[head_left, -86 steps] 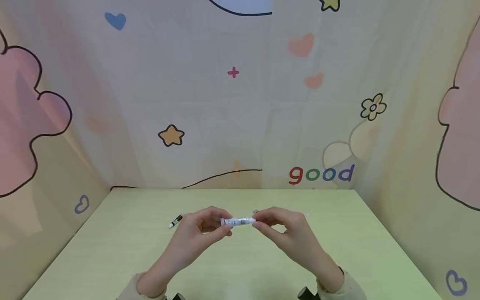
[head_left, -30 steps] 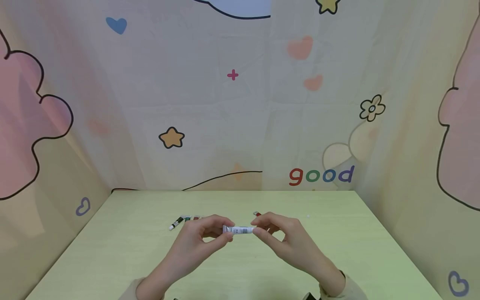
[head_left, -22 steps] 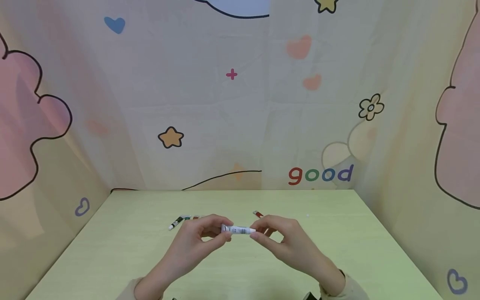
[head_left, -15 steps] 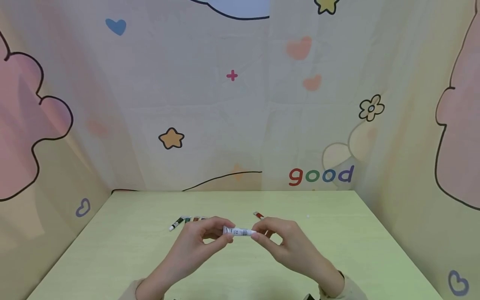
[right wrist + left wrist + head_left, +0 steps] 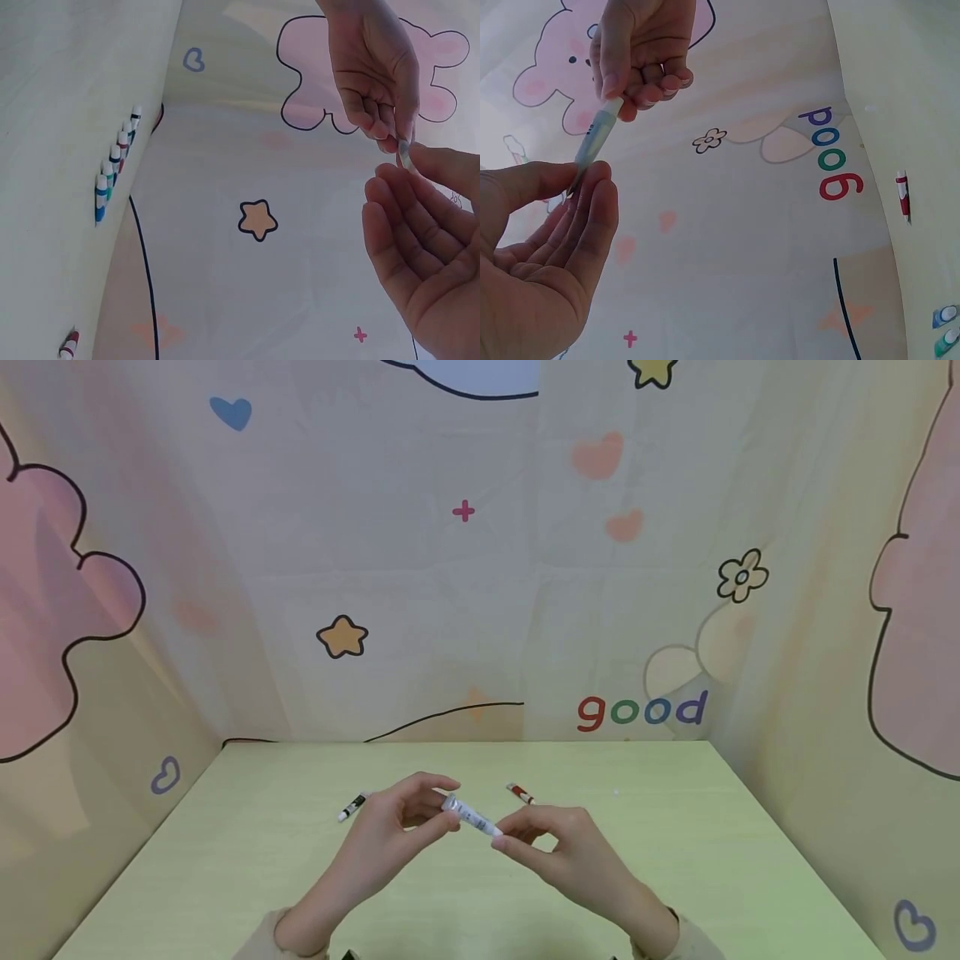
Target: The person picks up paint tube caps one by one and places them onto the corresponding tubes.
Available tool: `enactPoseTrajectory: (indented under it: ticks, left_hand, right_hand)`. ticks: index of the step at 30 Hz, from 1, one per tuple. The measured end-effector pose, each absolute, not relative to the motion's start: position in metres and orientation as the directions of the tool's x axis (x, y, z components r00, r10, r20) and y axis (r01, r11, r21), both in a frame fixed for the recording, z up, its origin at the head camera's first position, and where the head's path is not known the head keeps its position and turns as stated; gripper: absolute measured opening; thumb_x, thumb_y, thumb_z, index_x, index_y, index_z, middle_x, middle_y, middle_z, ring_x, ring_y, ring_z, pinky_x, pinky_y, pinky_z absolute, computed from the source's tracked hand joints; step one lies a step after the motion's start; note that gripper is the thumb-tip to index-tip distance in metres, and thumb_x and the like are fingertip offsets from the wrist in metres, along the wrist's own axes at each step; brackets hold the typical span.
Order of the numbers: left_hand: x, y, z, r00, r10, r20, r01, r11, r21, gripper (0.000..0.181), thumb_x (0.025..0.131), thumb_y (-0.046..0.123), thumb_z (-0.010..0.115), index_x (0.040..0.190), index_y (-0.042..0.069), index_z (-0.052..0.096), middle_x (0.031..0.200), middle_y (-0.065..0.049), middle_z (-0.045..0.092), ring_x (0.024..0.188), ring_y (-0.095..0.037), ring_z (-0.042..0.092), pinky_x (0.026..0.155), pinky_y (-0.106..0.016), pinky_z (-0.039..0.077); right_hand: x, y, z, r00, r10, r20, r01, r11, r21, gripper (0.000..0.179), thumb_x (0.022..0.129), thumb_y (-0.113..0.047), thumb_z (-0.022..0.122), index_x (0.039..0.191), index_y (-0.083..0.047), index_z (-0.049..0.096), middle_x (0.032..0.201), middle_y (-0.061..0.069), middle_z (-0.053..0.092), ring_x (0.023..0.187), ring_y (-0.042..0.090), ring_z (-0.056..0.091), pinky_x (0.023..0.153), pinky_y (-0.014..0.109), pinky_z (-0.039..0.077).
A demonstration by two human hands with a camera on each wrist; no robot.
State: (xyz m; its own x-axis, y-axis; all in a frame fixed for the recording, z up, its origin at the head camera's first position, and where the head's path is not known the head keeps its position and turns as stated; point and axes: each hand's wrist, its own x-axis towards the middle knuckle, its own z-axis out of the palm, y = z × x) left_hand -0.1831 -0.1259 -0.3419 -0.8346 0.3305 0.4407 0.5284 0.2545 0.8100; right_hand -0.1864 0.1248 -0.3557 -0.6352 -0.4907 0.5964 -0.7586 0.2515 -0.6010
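A small white paint tube (image 5: 474,817) is held up above the table, tilted with its cap end lower and to the right. My left hand (image 5: 393,817) holds its flat crimped end by the thumb and fingers, the index finger raised above it. At the other end, my right hand (image 5: 577,853) pinches the white cap between thumb and index finger. The left wrist view shows the same tube (image 5: 594,141) spanning both hands. Right fingertips cover part of the cap.
On the pale table (image 5: 675,843), a red paint tube (image 5: 520,793) lies behind my right hand and a black one (image 5: 352,807) left of my left hand. A row of several tubes, a blue one (image 5: 100,201) at its end, shows in the right wrist view. A patterned cloth wall (image 5: 420,568) stands behind.
The paint tube has gone from level to tilted, cap end down. My left hand rose slightly, its index finger lifting; my right hand moved down and left. The row of tubes is now hidden in the head view.
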Motion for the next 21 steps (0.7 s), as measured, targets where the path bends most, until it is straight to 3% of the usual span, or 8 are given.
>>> enactPoseTrajectory:
  ticks: [10, 21]
  left_hand:
    - [-0.193, -0.130, -0.340, -0.838, 0.359, 0.411, 0.506, 0.228, 0.832, 0.027, 0.094, 0.021, 0.073, 0.120, 0.011, 0.069, 0.098, -0.001, 0.074, 0.085, -0.016, 0.073, 0.078, -0.030, 0.057]
    - [-0.208, -0.129, -0.338, -0.832, 0.404, 0.380, 0.501, 0.252, 0.828, 0.027, 0.094, 0.022, 0.073, 0.118, 0.009, 0.072, 0.101, -0.001, 0.074, 0.087, -0.015, 0.072, 0.078, -0.029, 0.057]
  right_hand:
    - [-0.189, 0.119, -0.364, -0.576, -0.530, 0.622, -0.802, 0.219, -0.556, 0.014, 0.092, -0.007, 0.074, 0.103, -0.014, 0.077, 0.093, -0.009, 0.074, 0.075, 0.005, 0.067, 0.063, 0.025, 0.056]
    - [-0.195, 0.113, -0.372, -0.511, -0.537, 0.671, -0.857, 0.264, -0.442, 0.006, 0.091, -0.010, 0.075, 0.097, -0.012, 0.077, 0.086, -0.009, 0.073, 0.073, -0.002, 0.065, 0.065, 0.017, 0.052]
